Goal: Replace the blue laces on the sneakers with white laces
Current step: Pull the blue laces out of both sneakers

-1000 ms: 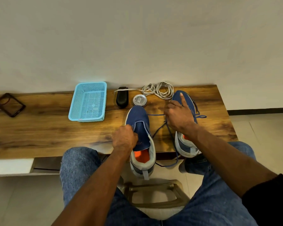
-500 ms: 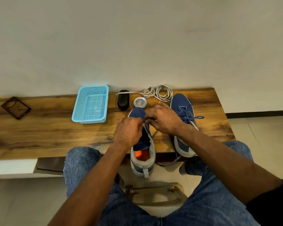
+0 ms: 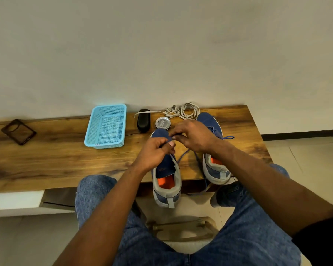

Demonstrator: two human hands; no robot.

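Pinching the blue lace [image 3: 183, 157] — both hands, left [image 3: 155, 152], right [image 3: 194, 136] — over the left sneaker [image 3: 166, 179].

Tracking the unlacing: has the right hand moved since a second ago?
Yes. The right hand moved left off the right sneaker, toward the left sneaker.

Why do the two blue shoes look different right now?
The left shoe has both hands working at its front, the left hand and right hand pinching its blue lace, which trails loose. The right shoe is untouched, and its lace is still threaded up the front. The left shoe's heel sticks further off the table edge. Both are blue with orange insides and grey heels.
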